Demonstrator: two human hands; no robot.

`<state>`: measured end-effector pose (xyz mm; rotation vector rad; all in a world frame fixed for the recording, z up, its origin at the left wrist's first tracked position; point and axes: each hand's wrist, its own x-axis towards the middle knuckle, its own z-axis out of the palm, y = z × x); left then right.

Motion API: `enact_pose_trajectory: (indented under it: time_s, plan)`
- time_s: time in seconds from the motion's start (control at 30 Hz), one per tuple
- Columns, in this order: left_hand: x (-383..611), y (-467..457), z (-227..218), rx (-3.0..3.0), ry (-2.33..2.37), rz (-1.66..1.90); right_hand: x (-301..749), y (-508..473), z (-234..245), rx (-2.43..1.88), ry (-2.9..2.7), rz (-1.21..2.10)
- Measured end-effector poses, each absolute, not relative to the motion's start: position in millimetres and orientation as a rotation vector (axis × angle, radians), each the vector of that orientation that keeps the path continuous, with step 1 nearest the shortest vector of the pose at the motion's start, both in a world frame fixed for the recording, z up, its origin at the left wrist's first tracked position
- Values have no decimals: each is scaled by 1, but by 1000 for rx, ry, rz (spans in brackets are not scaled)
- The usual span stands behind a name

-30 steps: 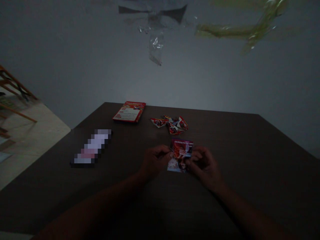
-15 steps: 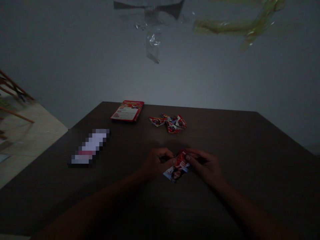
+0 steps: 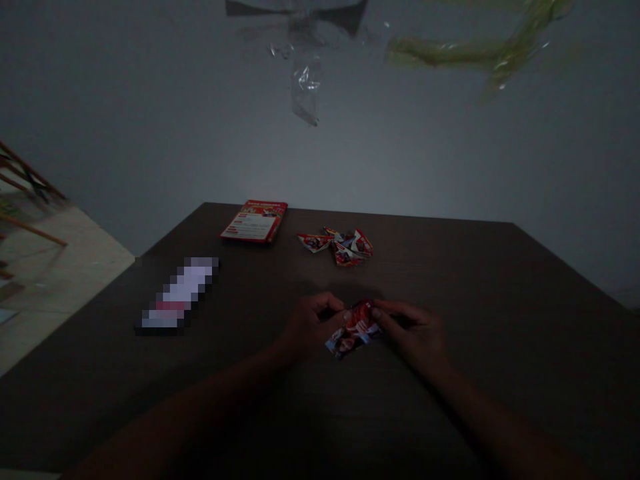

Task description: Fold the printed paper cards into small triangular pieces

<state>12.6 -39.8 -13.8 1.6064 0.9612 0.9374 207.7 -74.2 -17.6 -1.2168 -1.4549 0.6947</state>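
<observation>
A small printed paper sheet (image 3: 354,328), red and white with pictures, lies folded low over the dark table (image 3: 500,320) between my two hands. My left hand (image 3: 311,325) pinches its left edge with curled fingers. My right hand (image 3: 413,332) grips its right edge, fingers pressed on the paper. The room is dim, so the fold lines are hard to make out.
Several folded paper pieces (image 3: 340,245) lie in a heap farther back. A red booklet (image 3: 255,221) sits at the far left edge. A blurred-out flat object (image 3: 179,293) lies to the left. Plastic scraps (image 3: 305,87) hang on the grey wall behind.
The sheet was held up, facing me, one second ago; it has since been tilted down and folded smaller, and both hands have sunk slightly toward the table.
</observation>
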Motion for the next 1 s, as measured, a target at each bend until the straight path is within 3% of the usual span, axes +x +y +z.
enact_pose_trajectory:
  time_s: [1.0]
  plan:
    - [16,-43,-11,1560,1004,955,203,-75,-17,-1243,-1385,683]
